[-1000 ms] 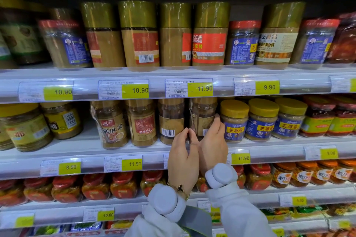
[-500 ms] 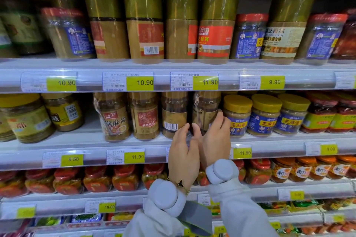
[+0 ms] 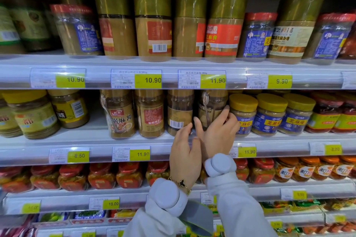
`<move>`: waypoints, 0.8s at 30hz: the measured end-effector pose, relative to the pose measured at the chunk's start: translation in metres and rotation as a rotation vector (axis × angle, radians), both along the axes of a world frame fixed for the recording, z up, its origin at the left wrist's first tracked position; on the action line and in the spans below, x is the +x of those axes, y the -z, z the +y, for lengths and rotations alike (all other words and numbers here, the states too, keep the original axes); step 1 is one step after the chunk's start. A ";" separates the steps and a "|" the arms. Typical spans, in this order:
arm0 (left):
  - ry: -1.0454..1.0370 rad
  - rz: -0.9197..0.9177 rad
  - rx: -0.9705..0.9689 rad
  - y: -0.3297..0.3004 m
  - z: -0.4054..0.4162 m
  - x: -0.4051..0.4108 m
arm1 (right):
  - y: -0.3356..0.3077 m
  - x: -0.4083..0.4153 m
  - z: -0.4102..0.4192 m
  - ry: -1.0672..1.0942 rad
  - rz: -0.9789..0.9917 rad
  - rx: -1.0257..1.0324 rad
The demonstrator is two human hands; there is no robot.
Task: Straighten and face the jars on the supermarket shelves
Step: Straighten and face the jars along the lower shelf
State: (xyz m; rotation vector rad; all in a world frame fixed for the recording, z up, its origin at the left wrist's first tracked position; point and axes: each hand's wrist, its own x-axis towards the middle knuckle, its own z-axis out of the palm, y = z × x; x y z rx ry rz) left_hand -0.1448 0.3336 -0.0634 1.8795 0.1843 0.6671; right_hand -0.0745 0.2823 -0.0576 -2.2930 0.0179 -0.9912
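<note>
On the middle shelf (image 3: 134, 138) stands a row of brown sesame-paste jars. My right hand (image 3: 218, 134) wraps around the rightmost one, a clear jar with a spoon taped to it (image 3: 211, 106), thumb on its front and fingers round its right side. My left hand (image 3: 185, 152) is just left of it, fingertips at the gap beside the jar with a barcode facing out (image 3: 179, 113); its grip is hidden. Two more jars (image 3: 150, 115) (image 3: 120, 115) show red labels. Above, several gold-capped jars (image 3: 154, 25) stand turned different ways.
Three yellow-lidded jars with blue labels (image 3: 269, 115) stand close to the right of my right hand. Red-lidded jars (image 3: 331, 113) follow further right, wide yellow jars (image 3: 32, 115) sit at the left. Price-tag rails (image 3: 212, 81) front each shelf. Red-capped jars (image 3: 100, 177) fill the lower shelf.
My right hand's fingers have reached further up and round the spoon jar's right side. My left hand stays beside it. The view has tilted, so the shelves sit lower in frame.
</note>
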 end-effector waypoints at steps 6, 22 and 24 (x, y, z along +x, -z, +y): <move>0.024 0.008 -0.014 0.000 0.002 -0.001 | -0.009 0.006 0.002 -0.020 0.038 0.074; 0.064 0.004 -0.005 -0.002 0.007 0.003 | 0.000 0.002 -0.002 -0.030 0.097 0.074; 0.068 0.006 -0.012 -0.001 0.006 0.003 | 0.001 0.004 -0.004 -0.056 0.109 0.077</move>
